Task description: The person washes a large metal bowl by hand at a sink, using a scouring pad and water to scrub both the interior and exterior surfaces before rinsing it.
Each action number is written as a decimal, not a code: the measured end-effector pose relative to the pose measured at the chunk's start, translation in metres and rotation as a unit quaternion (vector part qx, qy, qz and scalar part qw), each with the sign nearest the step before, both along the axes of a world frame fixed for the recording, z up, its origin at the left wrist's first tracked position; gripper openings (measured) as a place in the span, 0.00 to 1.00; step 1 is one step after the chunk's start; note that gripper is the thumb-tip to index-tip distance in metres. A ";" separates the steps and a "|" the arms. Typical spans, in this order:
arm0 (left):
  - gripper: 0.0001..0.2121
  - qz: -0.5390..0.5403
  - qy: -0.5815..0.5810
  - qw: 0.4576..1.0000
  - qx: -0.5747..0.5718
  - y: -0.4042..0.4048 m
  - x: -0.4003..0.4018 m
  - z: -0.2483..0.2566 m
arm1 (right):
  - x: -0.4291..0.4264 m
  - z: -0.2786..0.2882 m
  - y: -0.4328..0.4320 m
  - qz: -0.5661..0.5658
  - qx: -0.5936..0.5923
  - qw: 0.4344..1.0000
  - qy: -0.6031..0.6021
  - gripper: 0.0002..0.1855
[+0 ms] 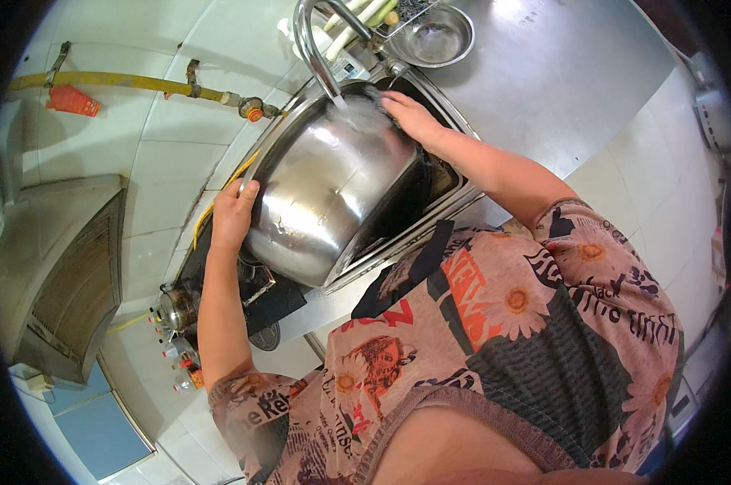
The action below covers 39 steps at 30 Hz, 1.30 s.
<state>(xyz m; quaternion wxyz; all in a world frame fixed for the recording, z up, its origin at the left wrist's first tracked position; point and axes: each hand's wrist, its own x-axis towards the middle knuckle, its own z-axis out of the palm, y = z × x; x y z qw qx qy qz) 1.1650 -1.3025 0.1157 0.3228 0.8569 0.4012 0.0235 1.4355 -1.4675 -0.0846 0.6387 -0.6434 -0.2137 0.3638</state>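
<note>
A large, shiny stainless steel pot (317,194) rests tilted over the sink (456,115). My left hand (234,206) grips its left edge, thumb on the near face and fingers hidden behind. Water runs from the curved chrome faucet (317,57) and splashes on the pot's upper part. Beside this stream, my right hand (411,118) lies at the pot's upper right edge. Splashing blurs its fingertips, and whether something is under them is unclear. Wet streaks and small specks show on the steel.
A metal bowl (432,39) stands on the steel counter (541,79), beside vegetables (359,27) behind the faucet. A yellow gas pipe (135,80) crosses the tiled wall. At left are a range hood (68,285), a metal kettle (178,308) and several bottles (186,367).
</note>
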 end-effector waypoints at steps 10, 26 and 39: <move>0.18 0.023 -0.082 0.996 -0.024 0.039 -0.031 -0.029 | -0.090 0.089 -0.049 0.113 0.169 0.831 -0.517 0.24; 0.22 0.092 -0.112 0.988 -0.053 0.024 -0.140 -0.072 | -0.019 0.002 -0.011 0.008 0.071 0.966 -0.250 0.21; 0.22 -0.037 0.132 0.960 0.245 -0.010 0.107 -0.001 | -0.074 0.080 -0.046 0.097 0.176 0.823 -0.531 0.21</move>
